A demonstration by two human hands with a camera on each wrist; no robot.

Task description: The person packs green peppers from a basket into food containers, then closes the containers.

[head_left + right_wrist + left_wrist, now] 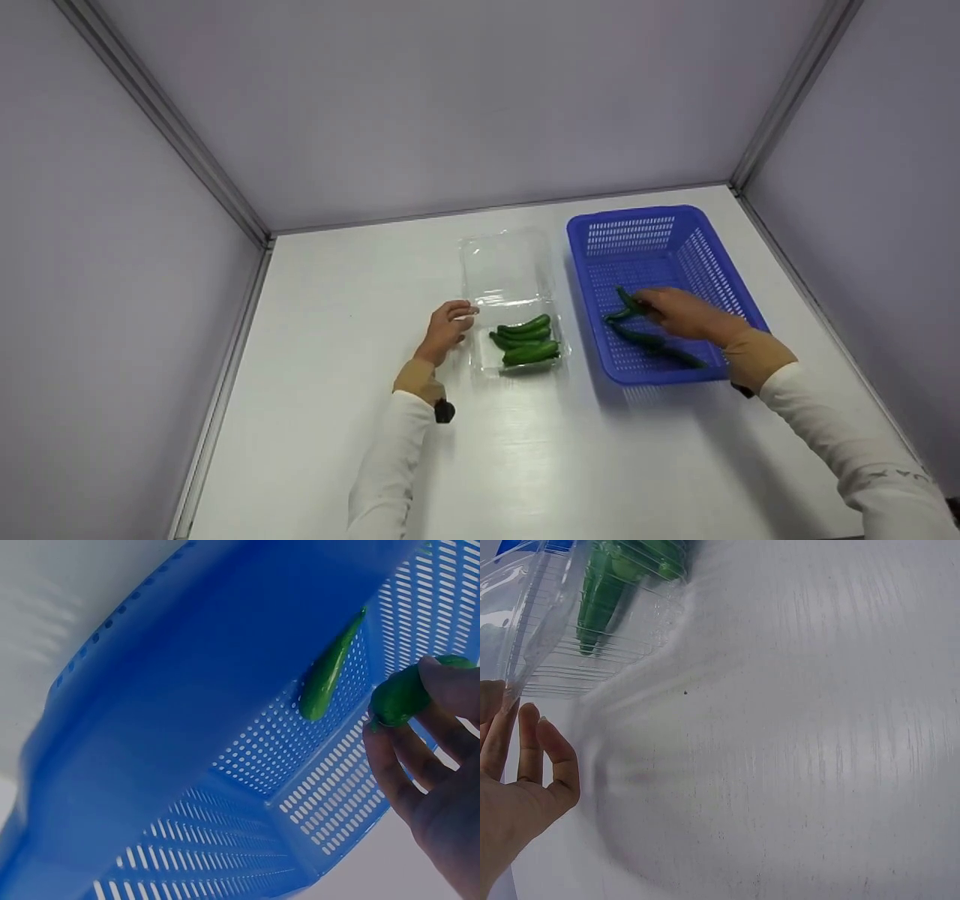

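Observation:
In the head view, my right hand (pixel 679 311) is over the blue basket, gripping a green pepper (pixel 628 301). In the right wrist view, thumb and fingers pinch that pepper (pixel 401 697), its blunt end showing. More green peppers (pixel 637 337) lie on the basket floor beneath. My left hand (pixel 446 330) is beside the clear plastic box (pixel 484 364), loosely bent fingers right at its left edge near the hinge. The left wrist view has fingertips overlapping the plastic edge (pixel 525 671). Several green peppers (pixel 529 341) lie side by side in the box's near half.
The box's clear lid (pixel 506 266) lies folded back toward the far wall. The slotted basket (pixel 592 352) stands right of the box on a white table (pixel 330 360). Grey panels (pixel 480 112) enclose the table's back and sides.

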